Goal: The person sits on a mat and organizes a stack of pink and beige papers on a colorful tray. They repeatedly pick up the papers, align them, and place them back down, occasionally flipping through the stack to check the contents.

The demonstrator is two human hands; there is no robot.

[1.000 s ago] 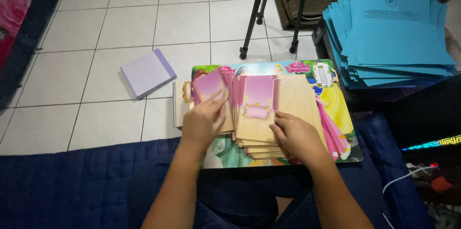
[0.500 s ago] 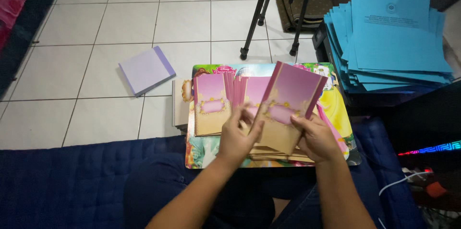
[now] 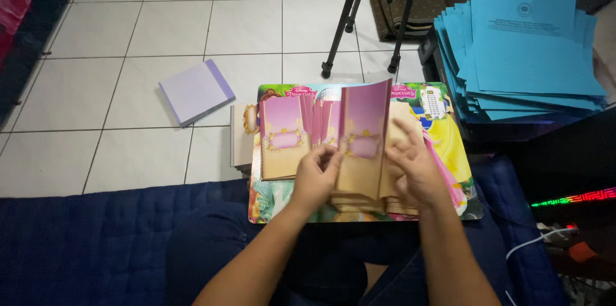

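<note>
The pink card (image 3: 364, 127) stands upright above the stack (image 3: 359, 200), pinched by my left hand (image 3: 316, 178) for turning, my right hand (image 3: 417, 168) open beside.

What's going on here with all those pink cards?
A person sitting on a dark blue quilt is sorting pink-and-tan cards on a colourful lap board. The left hand pinches one card and holds it upright over the stack of cards, while the right hand rests open on that stack. More cards lie spread to the left. A lilac pad lies on the tiled floor, and a stack of blue folders sits at right.
</note>
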